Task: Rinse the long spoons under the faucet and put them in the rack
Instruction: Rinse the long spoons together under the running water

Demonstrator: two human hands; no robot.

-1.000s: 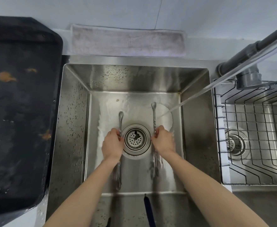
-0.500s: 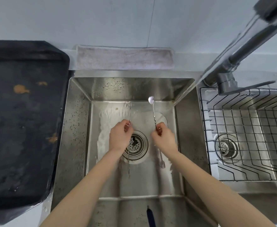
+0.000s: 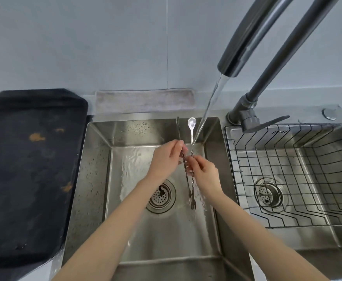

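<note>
Two long steel spoons with twisted stems are held up over the left sink basin. My left hand pinches the left spoon, which is turned edge-on. My right hand pinches the right spoon, its bowl facing me; its forked lower end hangs near the basin floor. The two stems cross between my hands. The faucet runs, and its water stream falls just right of the right spoon's bowl. The black wire rack sits in the right basin.
A dark tray with orange stains lies on the counter to the left. A grey cloth rests behind the sink. The faucet's base and lever stand between the basins. Drains show in both basins.
Both hands have lifted the spoons off the basin floor and brought them together toward the right, close to the water stream. My view has tilted up, so the faucet spout now shows.
</note>
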